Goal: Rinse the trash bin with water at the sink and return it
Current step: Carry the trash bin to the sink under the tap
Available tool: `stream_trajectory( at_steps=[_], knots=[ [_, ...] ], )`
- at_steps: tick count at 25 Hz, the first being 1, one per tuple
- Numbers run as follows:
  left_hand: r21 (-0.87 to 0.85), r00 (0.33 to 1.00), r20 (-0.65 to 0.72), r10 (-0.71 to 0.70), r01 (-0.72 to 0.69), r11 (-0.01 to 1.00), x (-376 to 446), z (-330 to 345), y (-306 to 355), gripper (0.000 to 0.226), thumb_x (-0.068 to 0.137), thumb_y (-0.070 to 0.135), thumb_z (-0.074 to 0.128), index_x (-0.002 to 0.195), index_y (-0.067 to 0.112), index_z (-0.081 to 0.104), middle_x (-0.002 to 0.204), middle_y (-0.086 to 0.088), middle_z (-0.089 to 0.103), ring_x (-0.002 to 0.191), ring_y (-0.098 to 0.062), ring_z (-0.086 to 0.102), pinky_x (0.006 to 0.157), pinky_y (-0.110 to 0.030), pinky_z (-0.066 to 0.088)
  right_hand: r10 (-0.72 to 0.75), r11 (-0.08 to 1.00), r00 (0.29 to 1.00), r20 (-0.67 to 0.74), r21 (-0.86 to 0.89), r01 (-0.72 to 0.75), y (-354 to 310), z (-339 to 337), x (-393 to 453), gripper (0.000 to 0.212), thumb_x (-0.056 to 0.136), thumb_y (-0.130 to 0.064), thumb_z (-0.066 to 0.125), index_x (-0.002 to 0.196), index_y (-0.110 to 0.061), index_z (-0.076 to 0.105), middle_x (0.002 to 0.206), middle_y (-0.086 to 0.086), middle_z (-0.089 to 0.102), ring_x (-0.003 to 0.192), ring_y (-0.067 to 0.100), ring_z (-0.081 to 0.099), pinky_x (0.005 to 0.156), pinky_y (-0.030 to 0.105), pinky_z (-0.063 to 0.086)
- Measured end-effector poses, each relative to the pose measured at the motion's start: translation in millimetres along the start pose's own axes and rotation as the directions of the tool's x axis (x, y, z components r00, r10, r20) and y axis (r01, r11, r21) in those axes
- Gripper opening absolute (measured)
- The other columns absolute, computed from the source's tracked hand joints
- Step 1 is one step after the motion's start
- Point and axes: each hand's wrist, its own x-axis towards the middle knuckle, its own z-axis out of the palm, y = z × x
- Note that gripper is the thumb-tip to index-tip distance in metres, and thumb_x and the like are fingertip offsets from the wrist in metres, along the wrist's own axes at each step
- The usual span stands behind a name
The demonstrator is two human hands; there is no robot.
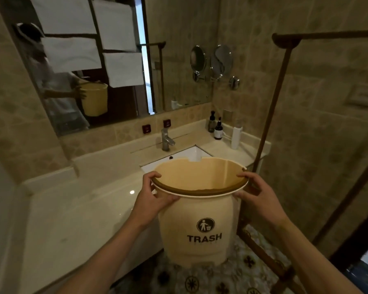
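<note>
While both of my arms reach forward, I hold the trash bin up in the air in front of the vanity, upright, with its open mouth facing me. My left hand grips the rim on its left side: the fingers curl over the dark brown inner ring and the thumb runs along under the lip. My right hand does the same on the opposite side, fingertips hooked over the rim and the thumb tucked beneath it. The bin is cream-coloured plastic, printed with a round litter symbol and the word TRASH on the side turned toward me (the small line under that word is too blurred to read). Its inside looks bare as far as I can see down.

Just beyond the far edge of the bin lies the white sink, sunk into the pale countertop, and the bin's rim hides part of the basin from my view. A chrome faucet stands at the back of the sink with its spout pointing toward the basin. To the right of the faucet, near the corner, stand two dark pump bottles and a white bottle. The mirror above the counter reflects the bin, an arm and several white towels. Patterned floor tiles show below the bin.
</note>
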Motion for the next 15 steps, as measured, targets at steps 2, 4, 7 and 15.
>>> stream_trajectory(
  at_steps=[2,4,7,15],
  knots=[
    [0.019,1.000,-0.012,-0.015,0.015,1.000,40.8,22.9,5.4,0.082,0.049,0.058,0.083,0.116,0.044,0.036,0.132,0.000,0.042,0.119,-0.024,0.049,0.092,-0.033,0.053,-0.014,0.999,0.999,0.034,-0.029,0.015,3.9,-24.0,50.2,0.044,0.080,-0.013,0.073,0.115,-0.035,0.059,0.131,-0.003,0.054,0.113,0.013,0.057,0.089,0.030,0.052],
    [0.044,0.999,-0.023,-0.048,0.049,0.998,78.3,39.9,8.7,0.079,0.050,0.062,0.077,0.115,0.048,0.034,0.135,0.000,0.040,0.119,-0.022,0.049,0.096,-0.038,0.051,-0.006,1.000,0.997,0.077,-0.024,0.008,9.8,-39.5,94.6,0.044,0.082,-0.014,0.072,0.119,-0.031,0.058,0.131,-0.006,0.052,0.106,0.005,0.058,0.084,0.023,0.050],
    [0.083,0.994,-0.060,-0.092,0.097,0.992,133.0,55.6,11.5,0.089,0.052,0.067,0.070,0.127,0.040,0.031,0.134,0.004,0.038,0.108,-0.010,0.050,0.084,-0.024,0.047,0.001,0.999,0.994,0.113,-0.053,0.005,24.1,-48.1,166.0,0.037,0.084,-0.022,0.071,0.118,-0.032,0.058,0.125,-0.013,0.050,0.112,0.008,0.051,0.077,0.020,0.048],
    [0.157,0.941,-0.220,-0.257,0.294,0.943,284.6,29.7,-26.7,0.074,0.085,0.049,0.068,0.142,0.030,0.025,0.125,-0.003,0.050,0.107,-0.022,0.056,0.091,-0.032,0.045,0.172,0.981,0.962,0.214,0.053,-0.187,80.9,19.3,336.5,0.024,0.084,-0.041,0.069,0.105,-0.035,0.060,0.105,-0.005,0.068,0.097,0.017,0.066,0.066,0.027,0.056]
  ],
)
